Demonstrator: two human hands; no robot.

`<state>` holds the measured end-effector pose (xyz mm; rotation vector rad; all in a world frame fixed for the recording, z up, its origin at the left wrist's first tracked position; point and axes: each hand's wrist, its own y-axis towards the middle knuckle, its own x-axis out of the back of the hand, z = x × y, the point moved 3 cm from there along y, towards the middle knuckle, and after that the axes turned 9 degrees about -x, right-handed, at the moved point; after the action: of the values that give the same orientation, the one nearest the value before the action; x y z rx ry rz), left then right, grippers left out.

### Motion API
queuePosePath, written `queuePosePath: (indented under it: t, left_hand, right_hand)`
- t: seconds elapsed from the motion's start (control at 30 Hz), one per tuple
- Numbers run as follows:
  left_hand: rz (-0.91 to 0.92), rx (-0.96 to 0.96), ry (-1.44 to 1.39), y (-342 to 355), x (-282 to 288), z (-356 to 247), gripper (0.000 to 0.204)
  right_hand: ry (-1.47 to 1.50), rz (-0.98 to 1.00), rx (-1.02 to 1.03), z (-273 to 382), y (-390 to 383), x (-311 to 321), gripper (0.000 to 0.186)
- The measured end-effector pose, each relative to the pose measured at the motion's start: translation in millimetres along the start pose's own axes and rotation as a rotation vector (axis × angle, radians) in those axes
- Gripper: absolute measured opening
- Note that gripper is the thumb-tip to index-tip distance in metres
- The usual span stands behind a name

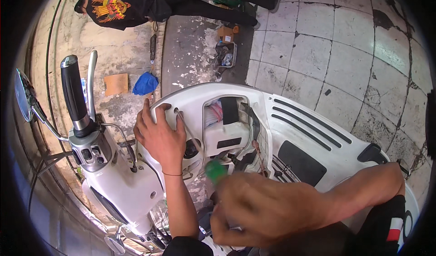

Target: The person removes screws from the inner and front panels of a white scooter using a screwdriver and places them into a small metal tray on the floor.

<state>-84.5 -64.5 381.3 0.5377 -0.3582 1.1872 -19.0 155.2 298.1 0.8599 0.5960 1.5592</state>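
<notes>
My left hand (161,135) rests on the white scooter's front inner panel (190,97) with fingers spread and slightly bent. Its thumb lies beside a long screwdriver shaft (193,138), whose tip reaches a hole near the panel's top; I cannot tell whether they touch. Lower down, my right hand (256,206), smeared by motion, is closed around the green screwdriver handle (214,170). Beside my left hand the panel has an open pocket (234,129) holding a striped cloth. The left end of the scooter shows a black handlebar grip (71,88), a switch housing and a mirror (25,97).
A person (136,4) in dark clothes is at the top. Beyond the scooter lie a cardboard piece (116,84), a blue bag (144,84) and a bin of small items (225,56). A tiled floor (340,60) spans the right; the scooter's ribbed footboard (309,129) extends that way.
</notes>
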Motion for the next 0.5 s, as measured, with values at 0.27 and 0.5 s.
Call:
queuePosePath:
  t: [0.27, 0.5]
  left_hand:
    - [0.006, -0.008, 0.017, 0, 1, -1, 0.029]
    - [-0.007, -0.002, 0.003, 0, 0, -1, 0.025]
  right_hand:
    - [-0.121, 0.105, -0.159, -2, 7, 15, 0.023]
    - [-0.134, 0.236, -0.414, 0, 16, 29, 0.023]
